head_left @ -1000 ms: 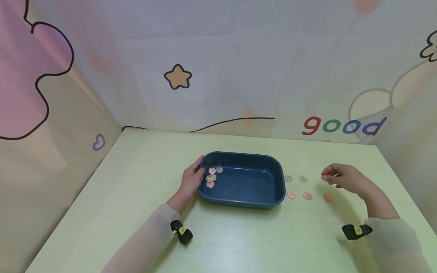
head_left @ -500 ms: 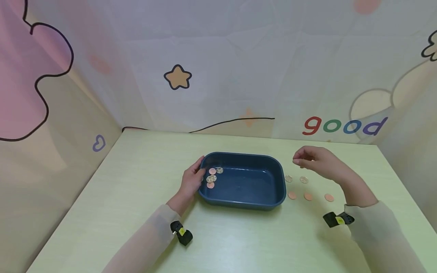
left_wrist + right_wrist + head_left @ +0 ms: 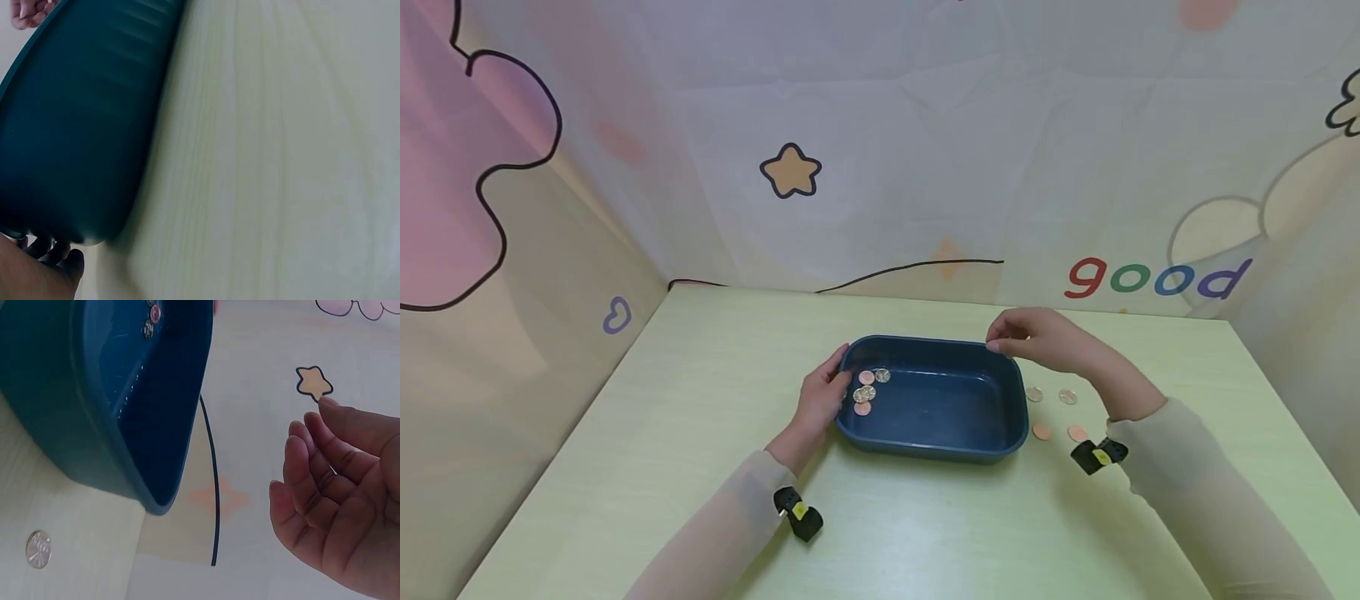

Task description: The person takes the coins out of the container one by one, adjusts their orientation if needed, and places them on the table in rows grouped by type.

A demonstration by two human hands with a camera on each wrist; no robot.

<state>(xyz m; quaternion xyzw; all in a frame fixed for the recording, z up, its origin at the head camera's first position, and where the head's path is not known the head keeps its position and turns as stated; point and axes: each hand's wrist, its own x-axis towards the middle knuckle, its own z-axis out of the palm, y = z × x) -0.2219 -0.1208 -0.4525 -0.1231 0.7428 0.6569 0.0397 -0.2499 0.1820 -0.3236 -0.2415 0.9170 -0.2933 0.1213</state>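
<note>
Together, coins (image 3: pixel 867 377) in a blue tray (image 3: pixel 936 412)

They lie at its left end; loose coins (image 3: pixel 1068 397) dot the desk (image 3: pixel 925 533) just beyond its right. The left hand (image 3: pixel 823 392) grips the tray's left rim. Near its far right corner, the right hand (image 3: pixel 1037 337) hangs half-curled; whether it holds anything is unclear.

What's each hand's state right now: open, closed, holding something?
Left hand: closed on the tray, gripping its left end.
Right hand: fingers curled; whether it pinches anything cannot be told.
</note>
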